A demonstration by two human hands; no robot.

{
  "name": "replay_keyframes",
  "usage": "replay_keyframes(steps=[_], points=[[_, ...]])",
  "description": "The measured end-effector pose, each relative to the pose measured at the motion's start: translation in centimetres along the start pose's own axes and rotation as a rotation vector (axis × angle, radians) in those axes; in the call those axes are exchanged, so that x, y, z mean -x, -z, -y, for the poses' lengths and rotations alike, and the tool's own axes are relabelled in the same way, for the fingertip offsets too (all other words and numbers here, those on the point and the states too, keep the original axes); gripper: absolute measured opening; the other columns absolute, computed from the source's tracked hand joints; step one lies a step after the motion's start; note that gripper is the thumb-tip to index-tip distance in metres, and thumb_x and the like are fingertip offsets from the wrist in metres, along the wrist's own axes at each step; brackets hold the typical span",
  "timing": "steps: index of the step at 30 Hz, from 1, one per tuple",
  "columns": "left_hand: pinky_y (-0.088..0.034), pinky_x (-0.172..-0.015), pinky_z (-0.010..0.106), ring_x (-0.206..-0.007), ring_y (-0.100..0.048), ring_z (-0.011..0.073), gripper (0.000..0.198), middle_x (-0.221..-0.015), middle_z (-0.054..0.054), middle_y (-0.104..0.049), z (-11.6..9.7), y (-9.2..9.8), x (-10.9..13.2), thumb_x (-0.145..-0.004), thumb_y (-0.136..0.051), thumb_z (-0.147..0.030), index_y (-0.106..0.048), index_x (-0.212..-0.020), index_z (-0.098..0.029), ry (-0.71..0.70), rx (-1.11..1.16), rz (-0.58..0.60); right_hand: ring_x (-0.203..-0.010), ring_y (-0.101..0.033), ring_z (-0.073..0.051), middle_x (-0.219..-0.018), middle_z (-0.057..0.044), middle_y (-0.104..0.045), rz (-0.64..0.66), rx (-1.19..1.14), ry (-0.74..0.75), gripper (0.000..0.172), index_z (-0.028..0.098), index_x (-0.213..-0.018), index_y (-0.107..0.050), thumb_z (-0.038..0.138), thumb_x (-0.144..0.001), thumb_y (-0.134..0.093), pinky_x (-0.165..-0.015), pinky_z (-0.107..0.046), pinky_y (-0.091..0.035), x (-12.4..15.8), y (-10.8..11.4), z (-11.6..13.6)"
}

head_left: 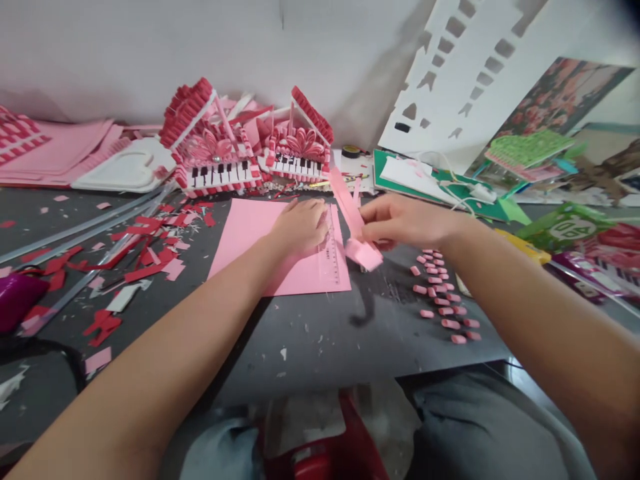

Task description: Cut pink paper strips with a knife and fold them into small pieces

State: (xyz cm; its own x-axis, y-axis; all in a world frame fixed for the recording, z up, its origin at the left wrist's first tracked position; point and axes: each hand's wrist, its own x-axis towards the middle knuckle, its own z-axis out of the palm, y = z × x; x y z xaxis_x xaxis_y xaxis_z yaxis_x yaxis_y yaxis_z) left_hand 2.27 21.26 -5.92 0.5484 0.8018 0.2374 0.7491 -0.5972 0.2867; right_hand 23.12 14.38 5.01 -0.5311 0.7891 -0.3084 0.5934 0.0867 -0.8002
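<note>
My left hand point(303, 223) lies flat on a pink foam sheet point(245, 250), its fingers resting at a clear ruler point(329, 257). The ruler lies along the sheet's right side. With fingers pinched, my right hand point(395, 219) grips a long pink strip point(346, 200) just right of the sheet. The strip's near end bends over in a curl below my fingers, slightly blurred. Whether my right hand also holds a tool behind the strip cannot be seen. Several small pink rolls point(443, 301) are scattered on the dark table to the right, under my right forearm.
Two pink-and-red piano models point(217, 175) stand at the back. Red and pink scraps point(145, 250) and clear sticks point(90, 227) cover the left. A black tape roll point(351, 152), green board point(385, 167), white cables point(463, 193) and snack packets point(563, 223) lie at the right.
</note>
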Motion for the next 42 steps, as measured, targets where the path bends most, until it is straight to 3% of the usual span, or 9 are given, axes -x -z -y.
replay_keyframes(steps=[3,10,14,17,20,25,35,39,42], points=[[-0.025,-0.126,0.054,-0.150,-0.043,0.0340,0.034,-0.160,0.012,-0.053,-0.5,0.3,0.7,-0.103,-0.046,-0.029,-0.065,-0.130,-0.023,-0.043,-0.128,-0.068,-0.058,-0.047,-0.009,-0.065,0.003,-0.055,0.057,-0.091,0.082,0.034,0.019,-0.074,-0.061,0.046,-0.090,-0.074,-0.054,-0.024,-0.038,3.1,-1.1,0.2],[-0.032,-0.120,0.056,-0.140,-0.052,0.0383,0.046,-0.158,0.017,-0.055,-3.1,3.0,1.1,-0.099,-0.047,-0.026,-0.062,-0.141,-0.017,-0.005,-0.072,-0.156,-0.058,-0.052,-0.008,-0.068,0.003,-0.060,0.094,-0.192,0.164,0.035,0.016,-0.077,-0.064,0.047,-0.092,-0.072,-0.056,-0.024,-0.041,5.5,-5.3,-0.5],[-0.051,-0.103,0.048,-0.114,-0.070,0.0333,0.035,-0.120,0.017,-0.075,-4.9,5.3,2.2,-0.093,-0.044,-0.023,-0.075,-0.108,-0.014,0.239,0.444,-0.192,-0.056,-0.051,-0.008,-0.065,0.003,-0.059,0.033,-0.243,0.176,0.036,0.017,-0.074,-0.063,0.048,-0.087,-0.075,-0.056,-0.025,-0.041,5.1,-6.4,-1.1],[-0.059,-0.080,0.041,-0.084,-0.074,0.0279,0.038,-0.093,0.014,-0.079,-6.1,7.0,5.0,-0.094,-0.046,-0.038,-0.075,-0.090,-0.014,0.431,0.994,-0.015,-0.054,-0.048,-0.009,-0.062,0.003,-0.058,-0.045,-0.294,0.186,0.031,0.018,-0.073,-0.062,0.043,-0.084,-0.076,-0.054,-0.026,-0.038,4.8,-6.7,-1.4],[-0.060,-0.076,0.037,-0.083,-0.075,0.0260,0.050,-0.095,0.016,-0.080,-7.7,8.5,8.9,-0.093,-0.057,-0.061,-0.078,-0.091,-0.016,0.442,1.229,0.145,-0.054,-0.046,-0.009,-0.061,0.003,-0.056,-0.103,-0.339,0.194,0.029,0.018,-0.074,-0.064,0.043,-0.082,-0.077,-0.054,-0.026,-0.035,4.9,-7.1,-1.5],[-0.059,-0.078,0.033,-0.087,-0.075,0.0218,0.030,-0.095,0.011,-0.081,-10.5,9.2,13.5,-0.078,-0.087,-0.042,-0.081,-0.093,-0.017,0.339,1.139,0.118,-0.056,-0.046,-0.009,-0.063,0.003,-0.056,-0.149,-0.385,0.242,0.035,0.017,-0.078,-0.066,0.049,-0.082,-0.078,-0.054,-0.027,-0.035,6.4,-8.4,-1.0],[-0.055,-0.068,0.032,-0.063,-0.064,0.0153,0.012,-0.070,0.004,-0.072,-11.8,8.1,14.4,-0.084,-0.074,-0.027,-0.073,-0.078,-0.016,0.288,0.990,0.005,-0.053,-0.044,-0.008,-0.060,0.004,-0.052,-0.312,-0.417,0.335,0.030,0.018,-0.070,-0.060,0.043,-0.081,-0.074,-0.051,-0.025,-0.032,6.3,-9.7,-1.0],[-0.053,-0.066,0.036,-0.063,-0.063,0.0188,0.011,-0.072,0.005,-0.072,-10.9,7.7,15.1,-0.085,-0.072,-0.026,-0.073,-0.076,-0.019,0.268,0.616,0.051,-0.053,-0.042,-0.007,-0.059,0.005,-0.051,-0.320,-0.430,0.317,0.034,0.019,-0.067,-0.059,0.044,-0.079,-0.077,-0.051,-0.025,-0.032,6.5,-9.1,-1.1],[-0.055,-0.075,0.042,-0.075,-0.067,0.0236,0.004,-0.084,0.009,-0.075,-10.0,7.5,15.6,-0.081,-0.075,-0.024,-0.074,-0.080,-0.020,0.246,0.411,-0.018,-0.053,-0.044,-0.008,-0.061,0.003,-0.054,-0.245,-0.385,0.274,0.034,0.018,-0.067,-0.060,0.044,-0.082,-0.076,-0.051,-0.025,-0.033,7.1,-9.0,-1.0]])
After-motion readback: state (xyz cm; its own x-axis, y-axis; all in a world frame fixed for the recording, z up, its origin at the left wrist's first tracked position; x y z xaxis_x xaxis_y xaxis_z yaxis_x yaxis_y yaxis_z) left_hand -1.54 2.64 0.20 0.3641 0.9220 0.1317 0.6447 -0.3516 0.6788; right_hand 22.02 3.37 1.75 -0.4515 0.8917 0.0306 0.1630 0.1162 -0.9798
